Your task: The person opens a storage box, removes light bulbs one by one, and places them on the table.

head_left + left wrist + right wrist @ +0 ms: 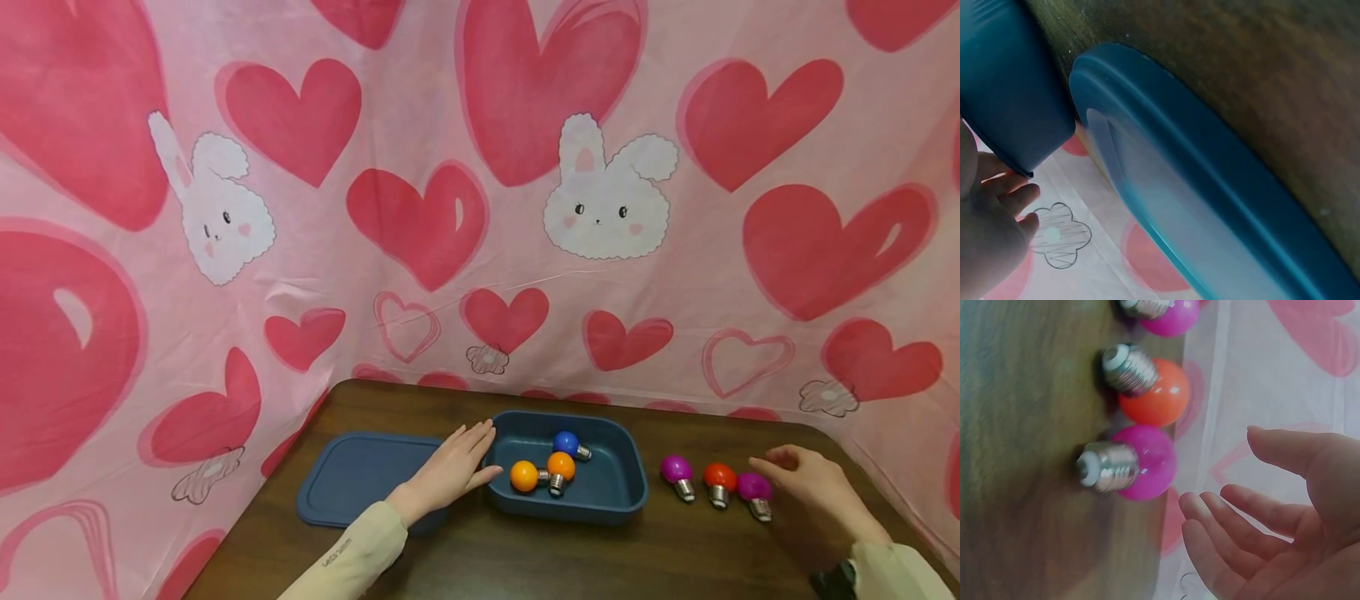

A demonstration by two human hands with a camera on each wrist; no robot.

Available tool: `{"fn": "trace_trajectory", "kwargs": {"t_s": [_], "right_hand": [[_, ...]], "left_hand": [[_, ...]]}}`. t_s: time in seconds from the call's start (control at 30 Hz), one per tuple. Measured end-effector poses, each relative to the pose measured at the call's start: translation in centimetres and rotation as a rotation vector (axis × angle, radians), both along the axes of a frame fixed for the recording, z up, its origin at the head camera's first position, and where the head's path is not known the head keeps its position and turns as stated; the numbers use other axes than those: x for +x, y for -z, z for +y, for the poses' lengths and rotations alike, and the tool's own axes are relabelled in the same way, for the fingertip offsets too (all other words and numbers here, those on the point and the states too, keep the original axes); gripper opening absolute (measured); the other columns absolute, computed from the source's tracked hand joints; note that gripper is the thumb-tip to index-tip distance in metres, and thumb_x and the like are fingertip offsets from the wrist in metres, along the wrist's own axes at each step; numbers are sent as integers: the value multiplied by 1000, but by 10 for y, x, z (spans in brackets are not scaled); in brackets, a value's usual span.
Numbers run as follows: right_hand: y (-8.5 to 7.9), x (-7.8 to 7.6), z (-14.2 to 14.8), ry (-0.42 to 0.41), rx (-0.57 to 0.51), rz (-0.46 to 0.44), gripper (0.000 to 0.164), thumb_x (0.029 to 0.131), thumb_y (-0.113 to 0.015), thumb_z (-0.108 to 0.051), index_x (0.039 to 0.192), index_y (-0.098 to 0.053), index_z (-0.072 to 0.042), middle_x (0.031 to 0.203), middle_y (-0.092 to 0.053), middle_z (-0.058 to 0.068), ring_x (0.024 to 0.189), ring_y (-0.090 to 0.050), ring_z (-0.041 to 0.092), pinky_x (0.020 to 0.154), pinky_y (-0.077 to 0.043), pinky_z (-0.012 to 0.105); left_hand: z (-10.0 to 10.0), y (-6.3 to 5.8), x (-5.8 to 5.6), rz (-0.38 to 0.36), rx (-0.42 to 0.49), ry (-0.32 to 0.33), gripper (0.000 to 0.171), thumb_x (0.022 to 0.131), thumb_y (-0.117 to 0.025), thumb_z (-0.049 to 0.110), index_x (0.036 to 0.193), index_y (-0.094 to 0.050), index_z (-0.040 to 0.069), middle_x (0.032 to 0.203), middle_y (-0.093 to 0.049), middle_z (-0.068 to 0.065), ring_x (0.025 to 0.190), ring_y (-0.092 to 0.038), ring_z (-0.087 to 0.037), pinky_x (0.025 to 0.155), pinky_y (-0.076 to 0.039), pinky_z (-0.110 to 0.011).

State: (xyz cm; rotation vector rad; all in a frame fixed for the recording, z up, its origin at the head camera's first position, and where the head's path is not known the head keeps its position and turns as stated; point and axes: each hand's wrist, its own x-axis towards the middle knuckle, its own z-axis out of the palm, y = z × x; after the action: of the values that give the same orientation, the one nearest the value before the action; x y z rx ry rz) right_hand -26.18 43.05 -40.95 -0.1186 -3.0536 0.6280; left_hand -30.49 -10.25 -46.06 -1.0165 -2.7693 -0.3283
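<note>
A dark blue box [600, 508] holds one blue bulb [566, 442] and two orange bulbs [524, 476]. Over its left rim lies my left hand [457, 462], fingers straight and touching the edge. To the right of the box, a purple bulb [677, 468], a red-orange bulb [720, 477] and another purple bulb [753, 487] lie in a row on the table. My right hand [810, 479] is just beside the rightmost purple bulb. In the right wrist view, that hand [1272, 531] has its thumb and fingers apart, with nothing between them.
A dark blue lid [367, 479] lies flat on the brown wooden table [480, 558], left of the box, partly under my left forearm. Behind the table hangs a pink cloth [420, 350] with hearts and rabbits.
</note>
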Motion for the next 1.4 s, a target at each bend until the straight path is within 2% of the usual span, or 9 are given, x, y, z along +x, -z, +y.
{"fn": "trace_trajectory", "kwargs": {"t_s": [0.3,0.8,1.2,1.4], "right_hand": [[-8,-5,-25,-75,18,73,59,93,-62,-47,113,-63,9,114,-65,35,103,-59,56,77,-52,58],[-19,-8,-78,-182,-18,124,49,92,-68,-39,114,-65,5,102,-74,18,100,-67,43,82,-55,57],[-22,-10,-117,-282,-80,141,42,89,-72,-36,111,-68,0,99,-75,9,91,-70,26,77,-58,44],[-20,-15,-133,-335,-87,184,36,86,-75,-31,106,-69,-1,93,-74,5,81,-66,15,69,-54,28]], "left_hand": [[0,0,1,8,3,0,66,100,-52,46,149,-43,3,157,-42,-12,146,-41,-25,122,-30,-49],[0,0,0,-15,0,-7,66,100,-51,47,149,-43,4,158,-41,-11,147,-40,-26,123,-30,-49],[1,-5,3,-29,-6,-13,66,100,-50,47,150,-42,3,158,-40,-11,147,-40,-26,123,-29,-49],[2,-5,3,-32,-10,-15,66,100,-50,47,150,-42,4,158,-40,-11,147,-40,-25,123,-29,-49]]}}
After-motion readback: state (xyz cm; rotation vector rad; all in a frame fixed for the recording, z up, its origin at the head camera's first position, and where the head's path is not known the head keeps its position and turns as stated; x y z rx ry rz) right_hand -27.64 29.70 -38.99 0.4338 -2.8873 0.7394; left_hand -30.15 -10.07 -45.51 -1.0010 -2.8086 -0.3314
